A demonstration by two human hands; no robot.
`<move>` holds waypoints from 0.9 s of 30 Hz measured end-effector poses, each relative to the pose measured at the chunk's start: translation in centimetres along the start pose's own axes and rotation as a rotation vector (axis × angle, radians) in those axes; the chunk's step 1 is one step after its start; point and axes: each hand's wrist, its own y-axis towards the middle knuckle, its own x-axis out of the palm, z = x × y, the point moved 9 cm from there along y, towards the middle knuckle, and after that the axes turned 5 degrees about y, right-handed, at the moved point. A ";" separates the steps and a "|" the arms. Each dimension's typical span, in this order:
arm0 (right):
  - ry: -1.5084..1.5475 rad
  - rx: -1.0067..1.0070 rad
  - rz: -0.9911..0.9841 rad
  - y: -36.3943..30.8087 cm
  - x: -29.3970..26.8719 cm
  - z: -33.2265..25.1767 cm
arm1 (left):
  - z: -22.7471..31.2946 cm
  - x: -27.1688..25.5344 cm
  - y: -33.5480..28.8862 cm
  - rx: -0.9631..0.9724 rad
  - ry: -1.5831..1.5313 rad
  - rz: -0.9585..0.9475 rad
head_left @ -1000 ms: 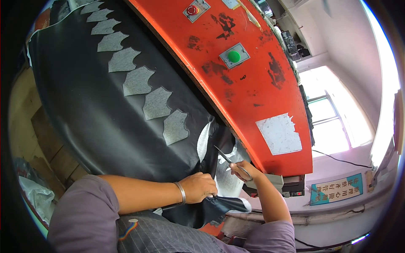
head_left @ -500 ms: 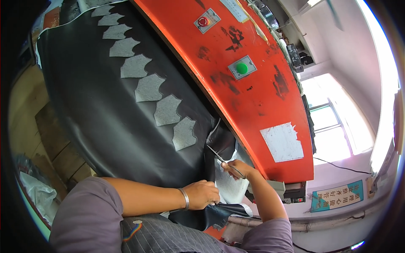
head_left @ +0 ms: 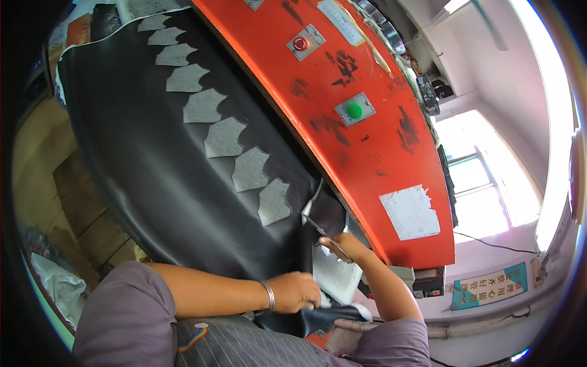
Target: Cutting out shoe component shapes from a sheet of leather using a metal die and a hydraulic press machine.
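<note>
A large black sheet, smooth like leather or vinyl, covers the work surface. Along it runs a row of several grey, notched shapes. My right hand is closed around a pair of scissors, whose blades point up and left at a slit in the sheet's lower right part. A pale edge curls up beside that slit. Below the scissors, my left hand has its fingers curled on the near end of the sheet, slightly blurred; its fingertips are partly hidden. A loose black flap hangs beneath it.
A red machine panel slants along the sheet's right side, with a green button, a red button and a torn white paper. A white surface shows under my right hand. Plastic bags lie at the lower left.
The scissors have stayed near the slit, their blades now closer together. My left hand has shifted slightly right, and the curled edge stands differently. The whole view has moved a little.
</note>
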 end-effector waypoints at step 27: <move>0.107 -0.284 0.161 4.9 0.8 -0.4 | 1.9 0.3 -4.5 -0.180 -0.280 -0.240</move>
